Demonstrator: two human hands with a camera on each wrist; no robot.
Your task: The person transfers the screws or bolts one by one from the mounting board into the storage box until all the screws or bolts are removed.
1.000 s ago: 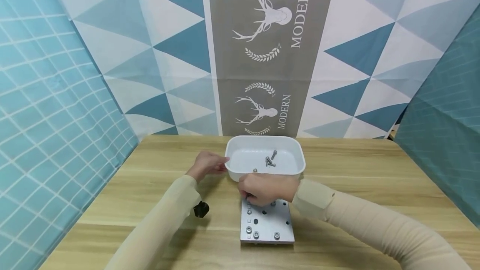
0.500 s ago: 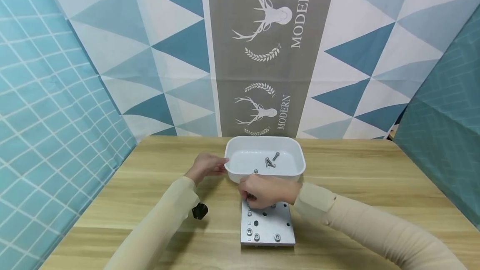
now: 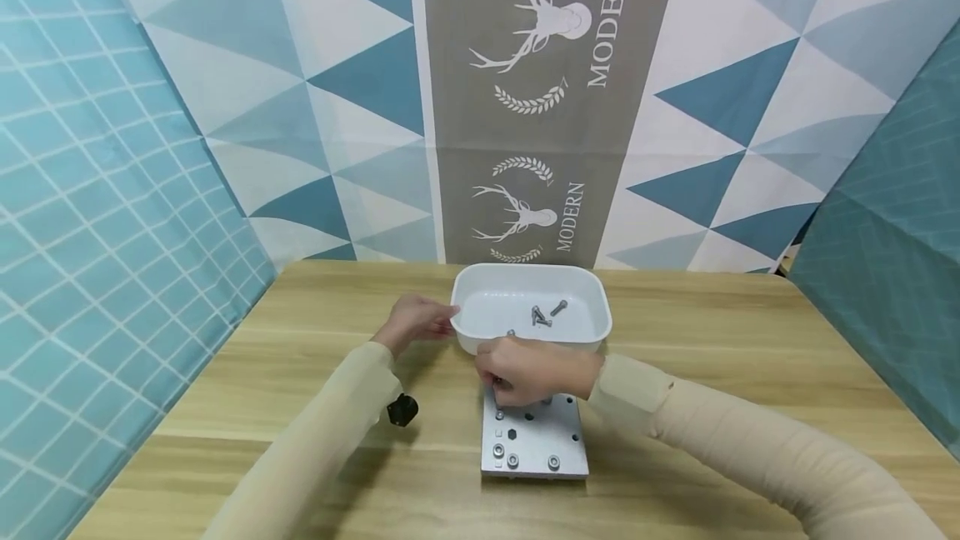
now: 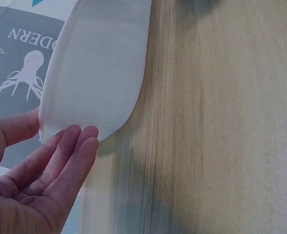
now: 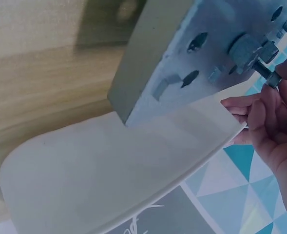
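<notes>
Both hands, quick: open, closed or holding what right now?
Left hand: closed on the end of the white tray, thumb at its rim.
Right hand: closed, pinching a bolt at the metal plate.

Left forearm (image 3: 307, 448), pale-sleeved, angles forward and inward; left hand (image 3: 412, 321) farther out than the right, thumb parted from lightly bent fingers (image 4: 77, 168). Right forearm (image 3: 742, 419), likewise sleeved, slants in from the lower right. Right hand (image 3: 528, 367) curled, back uppermost, thumb and fingertips (image 5: 270, 100) in a pinch.
</notes>
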